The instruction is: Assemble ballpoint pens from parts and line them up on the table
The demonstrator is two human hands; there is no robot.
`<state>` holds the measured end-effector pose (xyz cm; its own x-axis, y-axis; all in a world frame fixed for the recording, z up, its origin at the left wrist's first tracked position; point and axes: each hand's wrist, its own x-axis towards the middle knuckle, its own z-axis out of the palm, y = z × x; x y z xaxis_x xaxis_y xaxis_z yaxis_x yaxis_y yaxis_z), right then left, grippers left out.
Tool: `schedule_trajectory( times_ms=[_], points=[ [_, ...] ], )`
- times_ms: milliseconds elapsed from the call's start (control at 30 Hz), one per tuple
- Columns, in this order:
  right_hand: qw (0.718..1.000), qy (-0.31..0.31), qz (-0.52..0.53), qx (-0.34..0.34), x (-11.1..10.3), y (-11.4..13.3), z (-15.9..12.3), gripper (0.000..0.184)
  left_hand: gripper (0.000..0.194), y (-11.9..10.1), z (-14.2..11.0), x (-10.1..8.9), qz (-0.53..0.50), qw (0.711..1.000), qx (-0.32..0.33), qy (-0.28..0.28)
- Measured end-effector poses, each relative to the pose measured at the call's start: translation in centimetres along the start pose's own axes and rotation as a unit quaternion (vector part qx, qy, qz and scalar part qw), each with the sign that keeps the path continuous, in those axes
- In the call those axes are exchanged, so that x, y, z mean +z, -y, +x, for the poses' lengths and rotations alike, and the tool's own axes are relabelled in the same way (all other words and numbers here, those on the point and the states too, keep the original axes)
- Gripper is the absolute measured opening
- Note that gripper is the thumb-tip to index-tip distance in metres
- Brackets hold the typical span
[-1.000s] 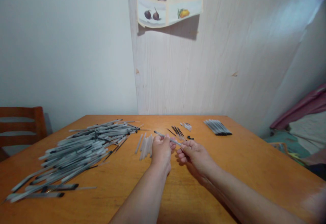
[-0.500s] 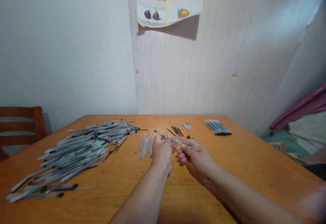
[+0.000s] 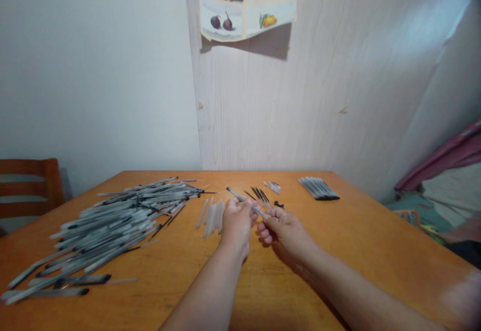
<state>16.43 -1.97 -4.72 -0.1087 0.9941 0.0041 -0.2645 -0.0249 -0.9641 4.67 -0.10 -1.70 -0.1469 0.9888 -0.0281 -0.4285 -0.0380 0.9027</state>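
A slim pen with a clear, greyish barrel and a dark far end is held slantwise between my hands. Around its middle, my left hand is closed, thumb on top. The fingers of my right hand pinch the near right end and hide its tip. Just left of my left hand lie several frosted empty pen barrels. Beyond my hands are several thin black-inked refills, small clear caps and small black plugs.
A large loose heap of pens and parts covers the left of the wooden table. At the back right, pens lie side by side in a neat row. A wooden chair stands at left; a fruit poster hangs on the wall.
Both hands keep their hold on the pen, which has tilted slightly more steeply. The whole view has shifted a little, with the table's contents appearing farther left.
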Motion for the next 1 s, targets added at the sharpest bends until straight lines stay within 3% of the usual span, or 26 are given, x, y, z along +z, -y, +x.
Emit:
schedule_trajectory(
  times_ms=[133,267,500,600,733,800,1000],
  points=[
    [0.999,-0.015,-0.046,0.005,-0.1,0.4,-0.1,0.034,0.022,-0.3,0.0,-0.2,0.007,1.0,0.005,0.0],
    [0.994,-0.062,-0.08,-0.035,-0.4,2.3,-0.1,0.034,0.028,-0.2,0.0,-0.1,0.034,0.999,0.027,0.017],
    [0.986,-0.084,-0.114,-0.086,-2.1,5.5,-0.4,0.032,0.019,0.5,0.0,-0.1,0.181,0.967,0.158,0.086],
    [0.986,-0.069,-0.121,-0.089,-2.8,5.8,-0.4,0.035,0.02,0.4,-0.3,-0.6,0.295,0.926,0.222,0.075],
    [0.983,-0.047,-0.166,-0.066,-3.3,6.0,-0.4,0.034,0.027,0.1,-0.9,-1.0,0.505,0.812,0.286,0.062],
    [0.979,-0.047,-0.192,-0.053,-3.5,6.0,-0.3,0.029,0.03,0.0,-1.2,-1.0,0.551,0.774,0.305,0.058],
    [0.966,-0.006,-0.258,-0.008,-4.3,6.1,-0.2,0.014,0.033,0.0,-1.3,-1.0,0.587,0.73,0.348,0.041]
  ],
)
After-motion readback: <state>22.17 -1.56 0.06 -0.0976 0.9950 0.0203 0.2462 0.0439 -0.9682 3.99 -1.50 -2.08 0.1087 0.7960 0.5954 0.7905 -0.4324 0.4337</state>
